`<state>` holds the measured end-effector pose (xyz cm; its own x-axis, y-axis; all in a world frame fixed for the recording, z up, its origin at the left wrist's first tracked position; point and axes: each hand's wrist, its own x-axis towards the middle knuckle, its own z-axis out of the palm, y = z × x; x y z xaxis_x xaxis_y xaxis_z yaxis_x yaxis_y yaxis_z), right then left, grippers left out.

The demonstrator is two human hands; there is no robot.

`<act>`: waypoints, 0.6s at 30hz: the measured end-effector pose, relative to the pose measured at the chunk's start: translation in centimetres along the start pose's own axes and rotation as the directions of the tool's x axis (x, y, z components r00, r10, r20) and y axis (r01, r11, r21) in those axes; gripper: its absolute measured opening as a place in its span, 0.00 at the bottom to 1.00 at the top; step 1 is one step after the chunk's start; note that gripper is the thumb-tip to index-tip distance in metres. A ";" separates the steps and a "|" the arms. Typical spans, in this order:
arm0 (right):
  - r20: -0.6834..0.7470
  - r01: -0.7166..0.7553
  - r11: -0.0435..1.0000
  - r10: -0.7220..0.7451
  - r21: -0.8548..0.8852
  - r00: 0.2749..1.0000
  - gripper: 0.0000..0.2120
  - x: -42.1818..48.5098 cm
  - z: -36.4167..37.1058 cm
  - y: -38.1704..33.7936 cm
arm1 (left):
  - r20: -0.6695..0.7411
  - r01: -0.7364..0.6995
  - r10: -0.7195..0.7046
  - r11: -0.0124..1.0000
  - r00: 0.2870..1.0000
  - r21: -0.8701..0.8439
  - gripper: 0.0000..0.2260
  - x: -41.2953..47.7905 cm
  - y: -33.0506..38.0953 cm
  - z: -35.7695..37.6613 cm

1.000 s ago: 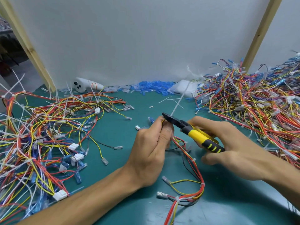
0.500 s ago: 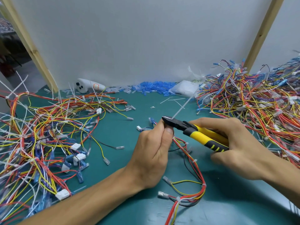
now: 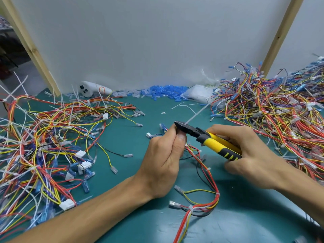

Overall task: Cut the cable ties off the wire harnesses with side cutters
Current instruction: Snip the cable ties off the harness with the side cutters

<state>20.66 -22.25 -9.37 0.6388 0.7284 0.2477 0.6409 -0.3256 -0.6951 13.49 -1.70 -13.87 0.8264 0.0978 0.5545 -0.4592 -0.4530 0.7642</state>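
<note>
Both hands busy: left hand (image 3: 164, 160) pinches harness (image 3: 208, 174) over counter (image 3: 245, 216), right hand (image 3: 249, 155) fingers curled round side cutters (image 3: 206, 139), blades at cable tie (image 3: 197, 114) by left thumb. Risk: misplaced blades nick wire or thumb.

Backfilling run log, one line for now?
left hand: pinches harness | right hand: grips side cutters | cable tie: at cutter jaws

- Wiring workshop: teal counter (image 3: 126, 142) heaped with wire harnesses (image 3: 273, 109) either side of the hands (image 3: 163, 162).
- Loose blue sleeves (image 3: 166, 90) beyond them, along a white partition (image 3: 157, 41).
</note>
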 end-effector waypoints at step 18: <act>-0.055 0.029 0.999 -0.031 -0.031 0.998 0.22 -0.1 0.2 0.4 | 0.018 -0.002 0.003 0.999 1.000 -0.046 0.17 -0.2 -0.2 -0.2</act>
<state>20.80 -22.36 -9.79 0.6414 0.7036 0.3059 0.6722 -0.3232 -0.6661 13.32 -1.50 -14.07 0.8310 0.0807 0.5505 -0.4751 -0.4119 0.7776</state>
